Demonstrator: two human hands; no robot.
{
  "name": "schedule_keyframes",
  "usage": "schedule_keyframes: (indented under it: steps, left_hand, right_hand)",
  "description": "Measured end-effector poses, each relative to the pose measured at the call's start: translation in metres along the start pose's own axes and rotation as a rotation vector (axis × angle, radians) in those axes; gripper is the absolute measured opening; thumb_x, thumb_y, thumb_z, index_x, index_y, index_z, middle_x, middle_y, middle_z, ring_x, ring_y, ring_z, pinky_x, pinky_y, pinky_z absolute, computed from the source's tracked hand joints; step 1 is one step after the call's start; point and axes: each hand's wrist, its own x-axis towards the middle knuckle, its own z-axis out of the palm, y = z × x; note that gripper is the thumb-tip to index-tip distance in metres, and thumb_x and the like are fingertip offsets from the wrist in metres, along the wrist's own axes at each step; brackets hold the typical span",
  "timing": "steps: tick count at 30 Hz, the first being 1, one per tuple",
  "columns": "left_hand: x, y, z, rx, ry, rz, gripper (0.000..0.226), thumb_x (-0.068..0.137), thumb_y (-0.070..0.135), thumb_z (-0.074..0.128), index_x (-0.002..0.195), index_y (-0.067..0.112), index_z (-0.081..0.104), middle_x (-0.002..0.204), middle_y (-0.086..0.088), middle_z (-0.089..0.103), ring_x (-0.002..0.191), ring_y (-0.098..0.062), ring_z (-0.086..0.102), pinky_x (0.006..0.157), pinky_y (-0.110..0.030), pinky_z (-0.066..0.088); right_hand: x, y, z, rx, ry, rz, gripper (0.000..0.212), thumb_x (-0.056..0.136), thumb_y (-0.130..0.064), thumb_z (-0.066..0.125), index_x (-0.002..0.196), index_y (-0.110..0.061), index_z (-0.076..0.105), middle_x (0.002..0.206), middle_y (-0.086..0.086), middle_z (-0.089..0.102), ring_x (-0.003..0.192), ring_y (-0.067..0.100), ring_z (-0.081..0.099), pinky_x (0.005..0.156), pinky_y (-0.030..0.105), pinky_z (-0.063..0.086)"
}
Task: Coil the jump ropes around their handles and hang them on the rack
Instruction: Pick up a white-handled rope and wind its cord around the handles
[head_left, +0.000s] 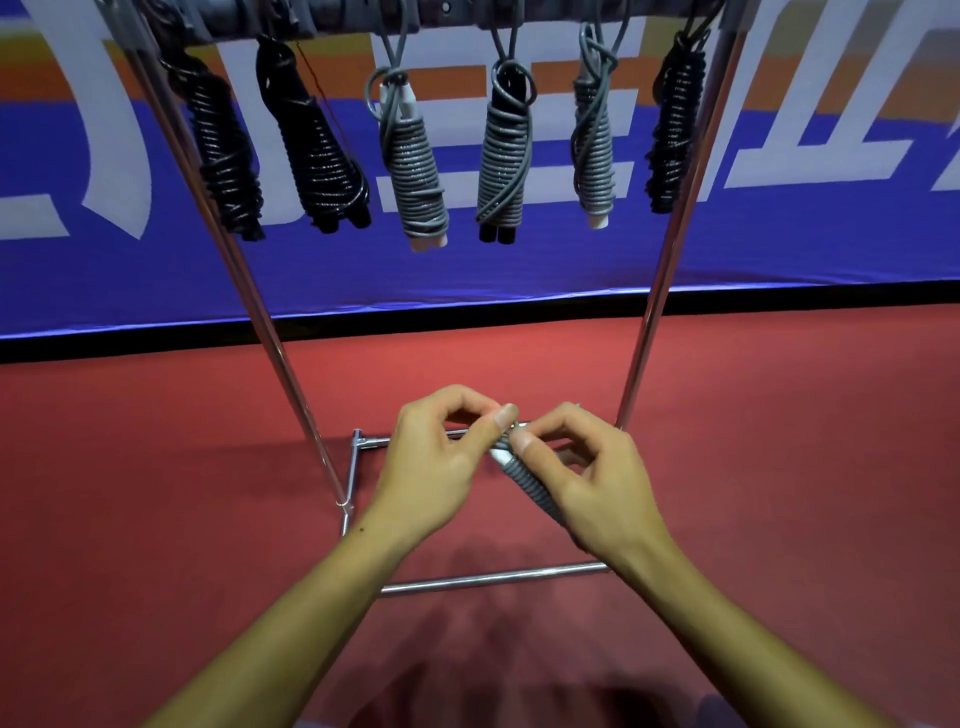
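Observation:
A grey jump rope (524, 480), coiled tightly round its white handles, lies slanted between my two hands low in the middle of the view. My right hand (587, 475) grips the coiled bundle, its thumb pressing near the top end. My left hand (441, 457) pinches the rope's end at the top of the bundle with thumb and fingers. Above, the rack's top bar (447, 13) carries several coiled ropes: black ones (311, 150) at the left and far right, grey ones (415, 171) in the middle.
The rack's two slanted chrome legs (244, 270) frame my hands, and its base bars (493, 577) lie on the red floor under my wrists. A blue banner (779, 234) with white lettering runs behind the rack.

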Motion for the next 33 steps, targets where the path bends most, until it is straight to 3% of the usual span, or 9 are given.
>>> schedule_keyframes:
  steps: [4,7,12,17,20,25,28,30,33]
  left_hand:
    - [0.009,0.002,0.022,-0.174,-0.008,-0.06,0.005,0.097,0.009,0.074,0.093,0.011,0.078,0.088,0.0,0.078,0.083,-0.01,0.073,0.079,-0.043,0.065]
    - [0.01,0.007,0.03,-0.255,-0.022,-0.083,0.008,0.097,0.003,0.072,0.099,0.008,0.077,0.091,-0.006,0.078,0.082,-0.014,0.073,0.071,-0.04,0.066]
    - [0.007,0.022,0.037,-0.324,-0.02,-0.082,0.006,0.098,0.002,0.071,0.1,0.006,0.075,0.093,-0.012,0.078,0.086,-0.016,0.074,0.077,-0.036,0.064]
    - [0.0,0.043,0.035,-0.218,0.022,0.013,0.007,0.096,0.004,0.075,0.099,0.01,0.078,0.092,-0.003,0.079,0.085,-0.01,0.072,0.072,-0.022,0.059]
    - [-0.007,0.057,0.023,-0.215,0.034,0.014,0.007,0.096,0.007,0.076,0.098,0.012,0.079,0.092,-0.001,0.08,0.087,-0.01,0.073,0.07,-0.025,0.06]
    - [-0.015,0.083,-0.024,-0.15,0.067,0.04,0.004,0.092,0.011,0.081,0.095,0.013,0.08,0.089,0.001,0.081,0.084,-0.01,0.075,0.076,-0.025,0.06]
    - [-0.018,0.102,-0.06,-0.219,0.045,-0.008,0.003,0.094,0.01,0.079,0.096,0.008,0.079,0.086,-0.009,0.079,0.08,-0.014,0.073,0.072,-0.036,0.065]
    - [-0.019,0.114,-0.085,-0.245,0.046,0.001,0.001,0.095,0.008,0.076,0.095,0.007,0.077,0.084,-0.011,0.076,0.078,-0.016,0.071,0.075,-0.045,0.067]
    - [-0.02,0.127,-0.119,-0.295,0.12,0.026,0.006,0.097,0.003,0.072,0.094,0.006,0.075,0.085,-0.008,0.076,0.081,-0.015,0.072,0.077,-0.048,0.067]
  right_hand:
    - [0.004,-0.005,-0.008,0.107,0.134,0.017,0.009,0.096,-0.017,0.074,0.087,-0.016,0.075,0.081,-0.004,0.076,0.073,0.008,0.069,0.068,0.022,0.052]
    - [0.006,-0.005,-0.014,0.137,0.171,0.035,0.01,0.096,-0.016,0.074,0.087,-0.019,0.075,0.083,-0.001,0.074,0.069,0.008,0.068,0.064,0.023,0.05]
    - [0.003,-0.008,-0.02,0.149,0.254,-0.001,0.009,0.096,-0.02,0.074,0.088,-0.024,0.074,0.101,0.002,0.066,0.066,0.005,0.064,0.062,0.018,0.045]
    - [-0.004,-0.015,-0.015,0.231,0.291,-0.021,0.016,0.1,-0.016,0.069,0.09,-0.029,0.073,0.108,0.001,0.065,0.091,0.019,0.072,0.08,0.029,0.054]
    - [-0.007,-0.026,-0.008,0.234,0.301,-0.057,0.013,0.1,-0.021,0.067,0.094,-0.031,0.073,0.107,-0.002,0.066,0.099,0.017,0.07,0.087,0.031,0.053]
    - [-0.008,-0.068,0.015,0.344,0.233,-0.106,0.014,0.101,-0.008,0.064,0.096,-0.016,0.073,0.103,0.01,0.067,0.091,0.006,0.067,0.083,0.019,0.05]
    - [-0.005,-0.092,0.037,0.417,0.182,-0.131,0.01,0.1,-0.024,0.067,0.1,-0.019,0.076,0.106,0.011,0.07,0.099,0.02,0.071,0.088,0.035,0.056]
    - [-0.001,-0.11,0.053,0.466,0.149,-0.117,0.021,0.096,-0.034,0.067,0.105,-0.017,0.075,0.106,0.011,0.074,0.102,0.031,0.071,0.093,0.049,0.056]
    - [0.008,-0.145,0.078,0.486,0.11,-0.143,0.024,0.095,-0.033,0.069,0.106,-0.011,0.074,0.101,0.011,0.076,0.095,0.025,0.071,0.091,0.05,0.055]
